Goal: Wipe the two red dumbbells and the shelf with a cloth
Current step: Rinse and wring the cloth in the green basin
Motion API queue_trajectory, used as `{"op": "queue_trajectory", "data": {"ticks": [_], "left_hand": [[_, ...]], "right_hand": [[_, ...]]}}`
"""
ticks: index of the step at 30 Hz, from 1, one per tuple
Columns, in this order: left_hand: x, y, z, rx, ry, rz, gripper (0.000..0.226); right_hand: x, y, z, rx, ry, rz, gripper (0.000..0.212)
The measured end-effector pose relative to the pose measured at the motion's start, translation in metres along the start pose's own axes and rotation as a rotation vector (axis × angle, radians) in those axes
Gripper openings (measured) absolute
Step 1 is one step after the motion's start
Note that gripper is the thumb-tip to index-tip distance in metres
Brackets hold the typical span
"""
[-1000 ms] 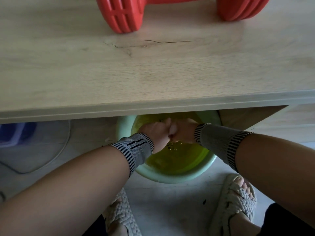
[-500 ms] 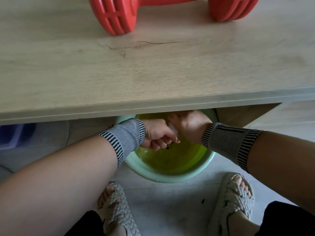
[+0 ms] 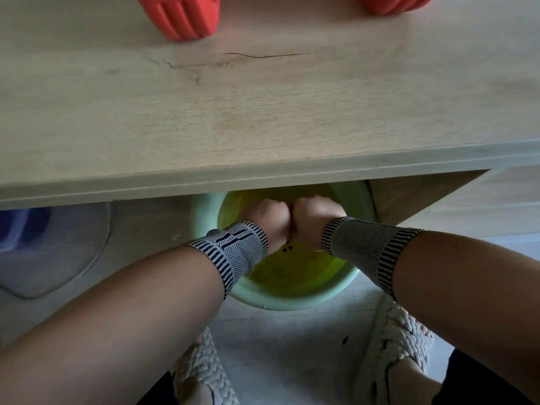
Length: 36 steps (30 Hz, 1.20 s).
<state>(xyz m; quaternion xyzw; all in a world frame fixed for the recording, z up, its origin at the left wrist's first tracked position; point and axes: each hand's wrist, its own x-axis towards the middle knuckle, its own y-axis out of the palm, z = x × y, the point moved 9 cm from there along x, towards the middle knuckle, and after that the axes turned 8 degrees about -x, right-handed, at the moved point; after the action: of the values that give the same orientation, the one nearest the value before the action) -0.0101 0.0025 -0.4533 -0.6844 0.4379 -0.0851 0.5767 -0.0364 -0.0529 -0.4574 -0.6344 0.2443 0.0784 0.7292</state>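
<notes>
While both forearms reach down from the lower corners of the frame, the left hand (image 3: 267, 219) and right hand (image 3: 311, 222) meet knuckle to knuckle over the green basin (image 3: 292, 299) at centre, fists curled tight. What they clasp is hidden between them, so whether it is the cloth cannot be told. Each wrist wears a grey striped wrist band (image 3: 233, 254). The basin stands on the pale floor, partly tucked under the front edge of the wooden shelf (image 3: 263, 118), which fills the upper half of the frame. At the top edge, one red dumbbell (image 3: 182, 16) rests on the shelf, its two heads cut off by the frame at upper left and upper right. Woven sandals (image 3: 394, 340) show along the bottom.
</notes>
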Motion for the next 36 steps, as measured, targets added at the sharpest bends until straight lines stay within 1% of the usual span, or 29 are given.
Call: {"op": "queue_trajectory", "data": {"ticks": [2, 5, 6, 7, 9, 10, 12, 15, 16, 17, 18, 19, 21, 22, 23, 24, 25, 26, 27, 28, 29, 30, 31, 32, 34, 35, 36], "left_hand": [[-0.001, -0.003, -0.004, 0.044, 0.042, -0.016, 0.020], [-0.001, -0.007, -0.006, 0.091, 0.084, -0.046, 0.015], [-0.001, -0.007, -0.005, 0.094, 0.090, -0.047, 0.013], [0.000, -0.006, -0.005, 0.094, 0.098, -0.048, 0.012], [0.002, -0.004, -0.005, 0.094, 0.121, -0.057, 0.010], [0.003, -0.002, -0.006, 0.092, 0.132, -0.056, 0.010], [0.003, -0.001, -0.005, 0.056, 0.153, -0.052, 0.008], [0.002, -0.002, -0.005, 0.020, 0.184, -0.052, 0.011], [0.002, -0.002, -0.005, 0.015, 0.198, -0.054, 0.011], [0.002, -0.002, -0.006, 0.014, 0.208, -0.054, 0.011], [0.003, -0.002, -0.006, 0.016, 0.213, -0.058, 0.011], [0.003, -0.003, -0.006, 0.028, 0.211, -0.066, 0.012], [0.005, -0.004, 0.000, 0.062, 0.184, -0.095, 0.014], [0.006, -0.001, 0.007, 0.025, 0.154, -0.081, 0.015], [0.005, 0.002, 0.014, -0.053, 0.112, -0.035, 0.017], [0.006, 0.009, 0.023, -0.153, 0.067, 0.020, 0.021], [0.005, 0.014, 0.029, -0.239, 0.025, 0.071, 0.027], [0.003, 0.017, 0.034, -0.296, 0.002, 0.100, 0.036], [0.001, 0.018, 0.038, -0.341, -0.029, 0.118, 0.046], [0.000, 0.020, 0.042, -0.417, -0.072, 0.124, 0.054], [-0.004, 0.019, 0.045, -0.543, -0.136, 0.139, 0.059], [-0.009, 0.020, 0.047, -0.714, -0.211, 0.163, 0.061], [-0.016, 0.023, 0.046, -0.895, -0.282, 0.189, 0.060], [-0.023, 0.025, 0.044, -1.052, -0.348, 0.206, 0.056], [-0.034, 0.025, 0.040, -1.220, -0.427, 0.172, 0.039], [-0.038, 0.024, 0.040, -1.272, -0.462, 0.130, 0.030], [-0.042, 0.023, 0.040, -1.325, -0.508, 0.097, 0.025]], "right_hand": [[0.003, 0.006, 0.000, 0.070, -0.015, 0.038, 0.013], [0.008, 0.013, 0.005, 0.083, -0.072, 0.099, 0.029], [0.009, 0.014, 0.007, 0.089, -0.100, 0.090, 0.030], [0.010, 0.015, 0.007, 0.089, -0.115, 0.109, 0.028], [0.006, 0.016, 0.015, 0.038, -0.200, 0.138, 0.022], [0.003, 0.013, 0.021, 0.000, -0.238, 0.123, 0.025], [-0.007, 0.016, 0.030, -0.089, -0.302, 0.164, 0.029], [-0.004, 0.020, 0.016, 0.009, -0.153, 0.288, 0.027], [-0.004, 0.021, 0.016, 0.050, -0.147, 0.308, 0.028], [-0.005, 0.020, 0.014, 0.127, -0.084, 0.305, 0.031], [-0.003, 0.024, 0.015, 0.089, -0.137, 0.284, 0.032], [-0.004, 0.027, 0.009, 0.151, -0.078, 0.291, 0.030], [-0.001, 0.024, 0.011, 0.255, -0.050, 0.271, 0.021], [0.002, 0.027, 0.011, 0.244, -0.046, 0.278, 0.020], [0.003, 0.029, 0.009, 0.298, -0.042, 0.288, 0.024], [0.004, 0.029, 0.004, 0.422, -0.008, 0.294, 0.031], [0.004, 0.029, 0.004, 0.546, -0.029, 0.305, 0.036], [0.000, 0.025, 0.007, 0.554, -0.075, 0.314, 0.037], [-0.001, 0.016, 0.008, 0.448, -0.147, 0.242, 0.033], [-0.003, 0.016, 0.002, 0.508, -0.089, 0.224, 0.026], [-0.003, 0.014, -0.004, 0.522, -0.032, 0.187, 0.016], [-0.005, 0.011, -0.014, 0.616, 0.078, 0.159, 0.007], [-0.008, 0.009, -0.021, 0.684, 0.152, 0.124, 0.004], [-0.014, 0.009, -0.026, 0.819, 0.264, 0.158, 0.008], [-0.014, -0.003, -0.034, 0.833, 0.230, 0.059, 0.027], [-0.019, -0.009, -0.038, 0.839, 0.229, 0.029, 0.031], [-0.023, -0.012, -0.041, 0.810, 0.228, -0.009, 0.033]]}}
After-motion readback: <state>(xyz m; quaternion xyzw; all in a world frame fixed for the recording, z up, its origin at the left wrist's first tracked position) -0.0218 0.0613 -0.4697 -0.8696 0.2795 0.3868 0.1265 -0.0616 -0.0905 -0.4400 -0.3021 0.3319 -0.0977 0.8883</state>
